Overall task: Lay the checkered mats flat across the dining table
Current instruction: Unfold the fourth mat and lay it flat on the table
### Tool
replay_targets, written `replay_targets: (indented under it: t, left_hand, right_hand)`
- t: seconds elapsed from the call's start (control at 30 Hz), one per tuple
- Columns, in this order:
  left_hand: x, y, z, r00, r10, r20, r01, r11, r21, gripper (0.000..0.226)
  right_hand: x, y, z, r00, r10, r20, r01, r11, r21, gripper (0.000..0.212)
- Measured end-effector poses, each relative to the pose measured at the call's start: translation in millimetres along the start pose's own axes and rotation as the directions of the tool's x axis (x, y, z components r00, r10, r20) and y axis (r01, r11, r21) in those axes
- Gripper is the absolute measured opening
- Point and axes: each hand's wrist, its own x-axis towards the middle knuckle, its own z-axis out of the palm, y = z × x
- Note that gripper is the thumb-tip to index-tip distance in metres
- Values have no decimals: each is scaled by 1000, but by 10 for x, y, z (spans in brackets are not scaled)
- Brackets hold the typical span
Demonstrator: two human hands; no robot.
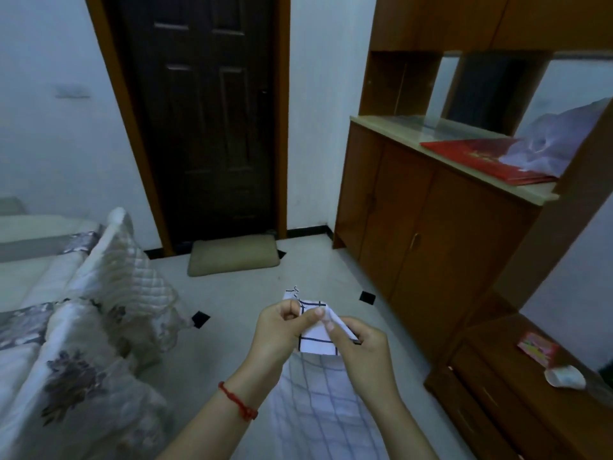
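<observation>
A white checkered mat (318,341) with dark grid lines hangs in front of me, its top edge bunched between both hands and the rest draping down toward my body. My left hand (282,330) pinches the upper left part of the cloth between thumb and fingers. My right hand (361,346) pinches the upper right part, thumb on top of a fold. A red string bracelet sits on my left wrist. No dining table is in view.
A dark wooden door (205,121) with a beige floor mat (234,255) stands ahead. A sofa with quilted floral covers (76,327) fills the left. Wooden cabinets (424,220) line the right, with a red folder (487,159) on the counter. Tiled floor lies between.
</observation>
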Motion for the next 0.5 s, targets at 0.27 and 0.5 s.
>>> replay_targets:
  t: [0.27, 0.5]
  left_hand:
    - [1474, 252, -618, 989, 43, -139, -38, 999, 39, 15]
    - [2644, 675, -1505, 919, 125, -373, -66, 984, 167, 16]
  right_hand:
    - [1722, 305, 418, 994, 88, 64, -91, 995, 50, 27]
    - [3307, 292, 873, 990, 86, 109, -88, 996, 17, 29]
